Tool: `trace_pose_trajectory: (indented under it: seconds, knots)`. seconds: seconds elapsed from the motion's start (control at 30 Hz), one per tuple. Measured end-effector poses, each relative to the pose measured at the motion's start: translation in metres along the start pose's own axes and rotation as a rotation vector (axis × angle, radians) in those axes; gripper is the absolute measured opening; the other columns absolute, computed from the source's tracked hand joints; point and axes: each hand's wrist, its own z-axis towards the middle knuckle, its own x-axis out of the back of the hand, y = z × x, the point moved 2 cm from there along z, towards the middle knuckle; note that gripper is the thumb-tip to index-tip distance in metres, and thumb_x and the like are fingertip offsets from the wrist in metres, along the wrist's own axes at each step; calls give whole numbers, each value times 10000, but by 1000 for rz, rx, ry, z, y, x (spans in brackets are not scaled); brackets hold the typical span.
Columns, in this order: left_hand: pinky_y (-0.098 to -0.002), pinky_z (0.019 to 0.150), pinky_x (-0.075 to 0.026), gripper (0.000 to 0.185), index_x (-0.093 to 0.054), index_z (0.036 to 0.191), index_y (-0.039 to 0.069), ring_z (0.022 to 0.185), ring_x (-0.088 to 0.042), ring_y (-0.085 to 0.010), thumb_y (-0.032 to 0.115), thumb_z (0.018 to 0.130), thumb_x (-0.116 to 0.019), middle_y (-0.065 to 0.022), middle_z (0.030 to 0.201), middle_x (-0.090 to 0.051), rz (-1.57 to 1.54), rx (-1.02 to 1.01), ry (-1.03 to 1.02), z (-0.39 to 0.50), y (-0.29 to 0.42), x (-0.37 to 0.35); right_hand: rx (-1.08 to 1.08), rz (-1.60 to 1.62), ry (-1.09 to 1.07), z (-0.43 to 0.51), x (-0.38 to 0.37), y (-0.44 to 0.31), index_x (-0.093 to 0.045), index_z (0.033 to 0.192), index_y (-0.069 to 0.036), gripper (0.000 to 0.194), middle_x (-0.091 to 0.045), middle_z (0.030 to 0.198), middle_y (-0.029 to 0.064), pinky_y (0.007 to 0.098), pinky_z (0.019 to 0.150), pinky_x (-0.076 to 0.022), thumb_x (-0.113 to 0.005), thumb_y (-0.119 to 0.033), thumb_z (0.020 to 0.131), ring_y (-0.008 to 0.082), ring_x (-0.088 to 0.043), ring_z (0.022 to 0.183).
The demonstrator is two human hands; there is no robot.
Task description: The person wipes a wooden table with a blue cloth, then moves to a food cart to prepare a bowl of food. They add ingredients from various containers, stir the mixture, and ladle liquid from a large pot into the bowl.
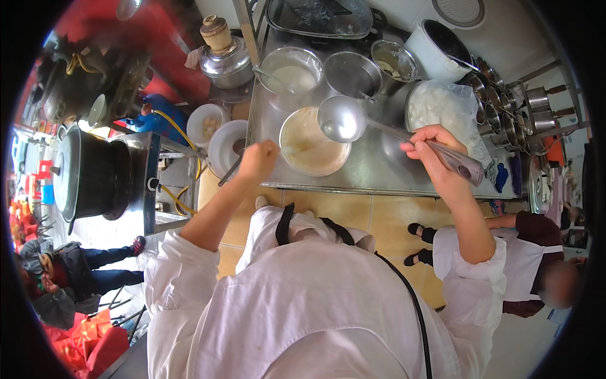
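My right hand (440, 154) grips the broad handle of a steel ladle (342, 121). The ladle's round bowl hangs over the right side of a pale basin (315, 173), hiding part of its rim. Pale residue coats the inside of that basin. Left of it, my left hand (258, 161) is closed around a dark-handled utensil (231, 171). A blurred end, seemingly of this utensil, shows inside the basin; its kind cannot be made out. Behind stand a steel pot of whitish liquid (291, 78) with a spoon in it and a second steel pot (352, 76).
A bag of white contents (442, 113) lies on the steel table (378, 180) at right. White buckets (226, 144) stand at left. Beyond them, a large lidded pot (90, 175) sits on a stove with a yellow hose (173, 125). People stand at left and right.
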Motion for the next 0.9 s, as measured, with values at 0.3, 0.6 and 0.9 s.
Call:
trace_pose_trajectory:
  seconds: [0.3,0.6,0.9]
  knots:
    - [-413,625,-439,148,-576,823,13,713,-553,-386,155,797,-540,-219,731,-566,-27,-19,47,-6,8,3,185,-175,-59,-9,0,-6,-537,859,17,56,-548,901,73,223,712,-450,-501,-21,838,116,-573,785]
    - [-445,632,-441,150,-568,770,23,718,-548,-397,164,797,-526,-220,733,-566,2,-122,89,-10,9,4,256,-276,-92,-12,1,-13,-541,845,26,62,-528,932,93,231,755,-456,-483,7,836,143,-590,849]
    - [-448,594,-454,128,-573,815,47,663,-554,-405,170,793,-549,-207,699,-579,32,-139,80,-18,18,20,411,-244,-16,-13,-1,-16,-543,798,10,47,-551,827,89,233,612,-423,-523,36,765,122,-520,662]
